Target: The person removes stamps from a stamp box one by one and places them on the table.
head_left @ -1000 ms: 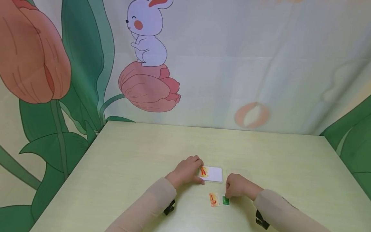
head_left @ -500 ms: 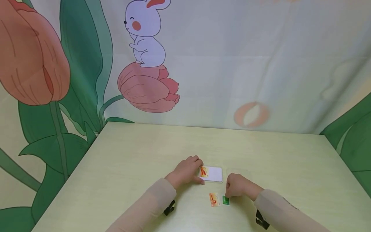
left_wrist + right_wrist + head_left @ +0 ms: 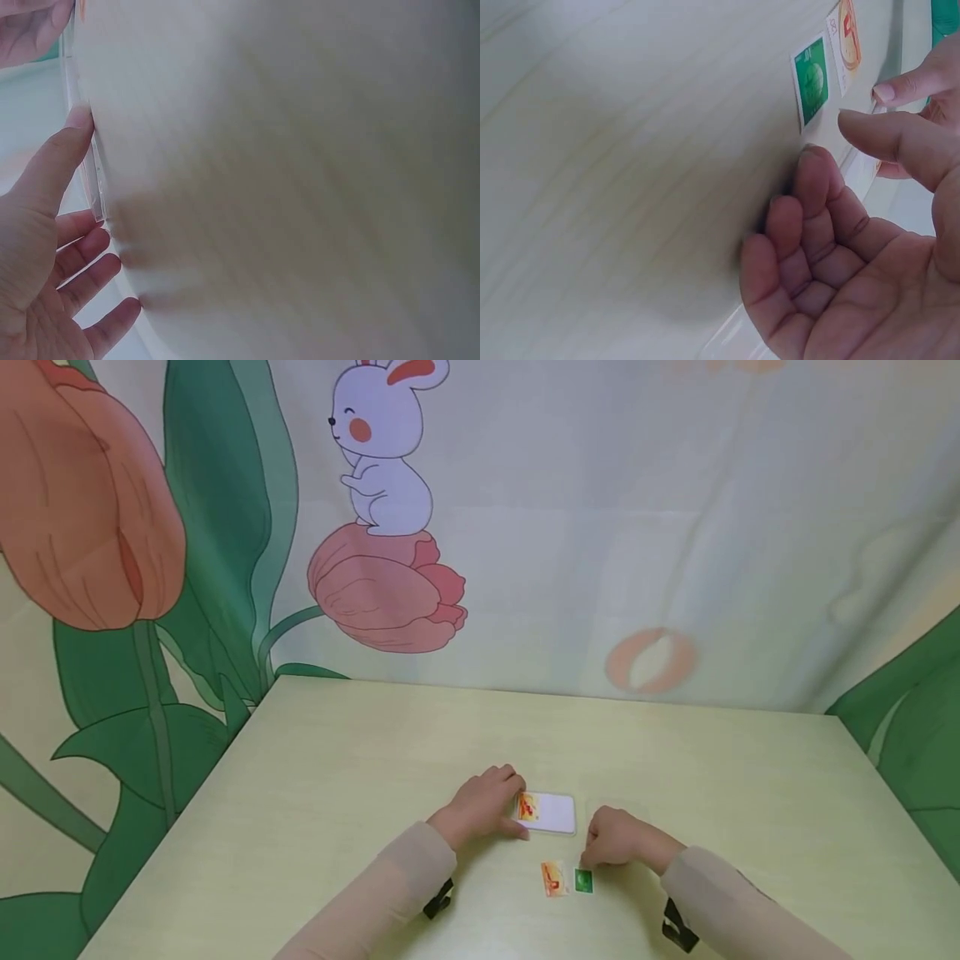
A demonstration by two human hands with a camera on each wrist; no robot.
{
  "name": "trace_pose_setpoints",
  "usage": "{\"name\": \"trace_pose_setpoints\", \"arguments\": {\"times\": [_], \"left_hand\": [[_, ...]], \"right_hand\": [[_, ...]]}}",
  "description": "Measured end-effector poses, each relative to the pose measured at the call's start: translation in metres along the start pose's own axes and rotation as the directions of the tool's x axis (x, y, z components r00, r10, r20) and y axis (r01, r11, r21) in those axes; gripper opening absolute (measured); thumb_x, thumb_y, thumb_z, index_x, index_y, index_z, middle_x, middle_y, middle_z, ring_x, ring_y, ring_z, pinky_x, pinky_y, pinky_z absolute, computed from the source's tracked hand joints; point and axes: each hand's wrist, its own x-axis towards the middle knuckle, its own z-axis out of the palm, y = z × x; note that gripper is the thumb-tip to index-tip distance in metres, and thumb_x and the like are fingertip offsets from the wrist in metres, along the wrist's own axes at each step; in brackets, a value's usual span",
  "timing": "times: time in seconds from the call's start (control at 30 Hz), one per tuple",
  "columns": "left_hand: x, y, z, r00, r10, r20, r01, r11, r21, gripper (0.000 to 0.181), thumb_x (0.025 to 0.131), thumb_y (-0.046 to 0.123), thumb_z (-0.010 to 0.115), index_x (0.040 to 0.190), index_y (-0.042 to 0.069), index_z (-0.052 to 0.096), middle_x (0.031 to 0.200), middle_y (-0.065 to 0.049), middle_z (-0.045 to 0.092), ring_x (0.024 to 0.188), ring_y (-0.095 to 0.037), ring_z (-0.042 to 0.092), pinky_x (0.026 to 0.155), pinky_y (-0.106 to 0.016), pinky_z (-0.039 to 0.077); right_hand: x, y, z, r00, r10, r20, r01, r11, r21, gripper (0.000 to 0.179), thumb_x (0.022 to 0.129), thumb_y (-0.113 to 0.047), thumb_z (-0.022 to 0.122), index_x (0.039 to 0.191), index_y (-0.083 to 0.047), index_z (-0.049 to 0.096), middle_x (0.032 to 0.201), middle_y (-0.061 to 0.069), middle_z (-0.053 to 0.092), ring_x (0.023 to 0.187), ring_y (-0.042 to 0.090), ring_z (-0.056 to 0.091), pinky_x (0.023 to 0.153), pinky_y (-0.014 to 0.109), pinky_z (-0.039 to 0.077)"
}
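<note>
My left hand [image 3: 483, 806] holds a clear plastic case [image 3: 557, 814] at its left end, thumb on the near edge and fingers at the far edge. Inside lies a white card with an orange-and-yellow stamp [image 3: 528, 807] at its left. Two loose stamps lie nearer me: an orange-and-cream one [image 3: 554, 878], and a green one [image 3: 810, 79] to its right. My right hand [image 3: 618, 839] is beside the green stamp, its fingers loosely curled. In the right wrist view, the index fingertip is right at the stamp's corner, while the thumb stands apart from it.
A faint clear plastic piece [image 3: 633, 806] lies flat on the pale wood-grain table [image 3: 360, 735], just beyond the right hand. Behind the table's far edge hangs a curtain [image 3: 540, 527] printed with a rabbit and tulips.
My right fingertips have drawn back slightly from the green stamp, so more of its upper right corner shows. The left hand, the case and the orange stamp stay in place.
</note>
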Motion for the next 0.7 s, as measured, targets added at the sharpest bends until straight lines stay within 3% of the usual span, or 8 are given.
{"name": "trace_pose_setpoints", "arguments": {"times": [0.4, 0.7], "left_hand": [[0.0, -0.001, 0.0, 1.0, -0.005, 0.004, 0.005, 1.0, -0.008, 0.062, 0.068, 0.049, 0.075, 0.114, 0.012, 0.057, 0.109, -0.001, 0.054, 0.096, -0.016, 0.049, 0.077, -0.03, 0.046], [-0.001, 0.0, -0.001, 1.0, -0.003, 0.0, 0.003, 1.0, -0.003, 0.061, 0.068, 0.05, 0.074, 0.114, 0.013, 0.057, 0.108, -0.001, 0.054, 0.095, -0.017, 0.048, 0.079, -0.03, 0.046]], "right_hand": [[0.002, 0.004, -0.001, 1.0, -0.016, -0.02, 0.017, 0.998, 0.057, 0.021, 0.074, -0.016, 0.073, 0.064, -0.008, 0.056, 0.061, -0.002, 0.052, 0.057, 0.011, 0.045, 0.053, 0.023, 0.034], [0.008, -0.005, 0.002, 0.994, -0.033, -0.103, 0.041, 0.996, 0.077, 0.024, 0.074, -0.02, 0.075, 0.088, -0.008, 0.06, 0.075, 0.002, 0.055, 0.066, 0.015, 0.048, 0.058, 0.026, 0.038]]}}
